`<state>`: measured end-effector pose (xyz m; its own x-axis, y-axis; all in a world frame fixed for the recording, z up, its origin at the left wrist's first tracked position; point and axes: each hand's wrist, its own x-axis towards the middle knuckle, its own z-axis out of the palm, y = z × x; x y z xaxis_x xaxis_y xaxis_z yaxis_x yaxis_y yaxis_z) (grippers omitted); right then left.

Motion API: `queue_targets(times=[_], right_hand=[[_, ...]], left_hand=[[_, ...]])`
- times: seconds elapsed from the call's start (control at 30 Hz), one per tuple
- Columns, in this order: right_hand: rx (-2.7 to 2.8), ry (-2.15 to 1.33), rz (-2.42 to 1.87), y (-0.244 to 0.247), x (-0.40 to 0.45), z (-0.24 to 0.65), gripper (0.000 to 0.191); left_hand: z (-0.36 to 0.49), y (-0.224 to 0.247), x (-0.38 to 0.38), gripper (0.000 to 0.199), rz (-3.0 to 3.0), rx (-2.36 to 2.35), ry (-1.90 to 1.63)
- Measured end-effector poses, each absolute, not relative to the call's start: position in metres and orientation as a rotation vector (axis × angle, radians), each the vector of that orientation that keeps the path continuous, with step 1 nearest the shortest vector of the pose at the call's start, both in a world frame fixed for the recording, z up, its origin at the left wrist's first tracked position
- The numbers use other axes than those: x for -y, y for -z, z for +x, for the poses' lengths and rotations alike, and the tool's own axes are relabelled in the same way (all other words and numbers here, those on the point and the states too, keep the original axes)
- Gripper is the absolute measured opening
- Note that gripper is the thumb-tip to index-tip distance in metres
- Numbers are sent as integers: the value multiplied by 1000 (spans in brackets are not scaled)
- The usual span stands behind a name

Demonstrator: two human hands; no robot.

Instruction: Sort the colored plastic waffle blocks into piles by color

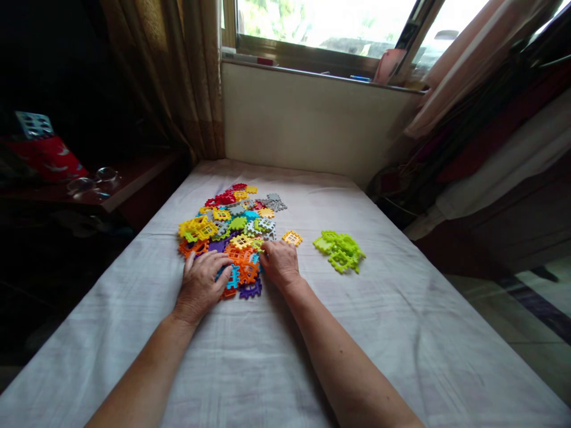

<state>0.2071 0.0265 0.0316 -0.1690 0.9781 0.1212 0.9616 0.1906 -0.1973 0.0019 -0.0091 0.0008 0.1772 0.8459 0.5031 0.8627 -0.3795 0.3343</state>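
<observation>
Nearest me: two bare forearms, left (138,368) and right (343,351), over a pale creased sheet (232,380), both reaching to the mixed pile of interlocking plastic tiles (238,223). Pile = reference; sides are the worker's.

Left hand (201,280): palm down on the pile's near-left edge, fingers loosely spread, half open, not closed round anything I can see. Thumb beside a blue window tile (232,277).

Right hand (281,261): at the pile's near-right edge, fingers curled in, tips at a yellow-green tile (257,244). Tips partly hidden; can't tell if it's gripped.

Pile's near end: purple gear-edged tile (250,289), orange window tiles (241,255) behind it. Lime-green tiles (341,249) in a separate heap, well right of the pile. Light-orange window tile (292,238) lies alone between heap and pile, just beyond the right hand. Pile's left flank: yellow tiles (196,227). Far right: grey tiles (275,202). Far end: red tiles (223,198).

Left of the pile, off the sheet: dark wooden table (134,172) with clear eyeglasses (89,185), red printed container (49,157). Right of the pile, farther off: hanging clothes (513,142). Beyond the pile: gold-brown curtain (187,77), cream wall (303,119), bright window (321,24).
</observation>
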Motion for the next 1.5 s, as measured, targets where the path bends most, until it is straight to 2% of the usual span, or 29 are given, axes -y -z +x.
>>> queue_targets(times=[0.17, 0.37, 0.63, 0.8, 1.1, 1.27, 1.5], right_hand=[[2136, -132, -1886, -48, -32, 225, 20], [1765, -130, -2166, -71, -40, 283, 24], [1373, -52, -2450, -62, -39, 355, 24], [1370, -83, -2497, -60, -40, 354, 24], [1668, -109, -2197, -63, -45, 312, 26], [1805, -241, -2126, -57, -45, 292, 27], [1945, -305, -2093, -58, -43, 287, 27]], left_hand=[[2, 0, 9, 27, -2388, 1733, 1006], [1, -1, 9, 28, -2398, 1722, 993], [-1, 3, 7, 28, -2392, 1679, 980], [-2, 2, 8, 28, -2366, 1695, 999], [-22, -2, -2, 25, -2113, 1827, 1071], [-59, 3, -20, 36, -1851, 1983, 1023], [-64, 11, -28, 43, -1882, 2148, 868]])
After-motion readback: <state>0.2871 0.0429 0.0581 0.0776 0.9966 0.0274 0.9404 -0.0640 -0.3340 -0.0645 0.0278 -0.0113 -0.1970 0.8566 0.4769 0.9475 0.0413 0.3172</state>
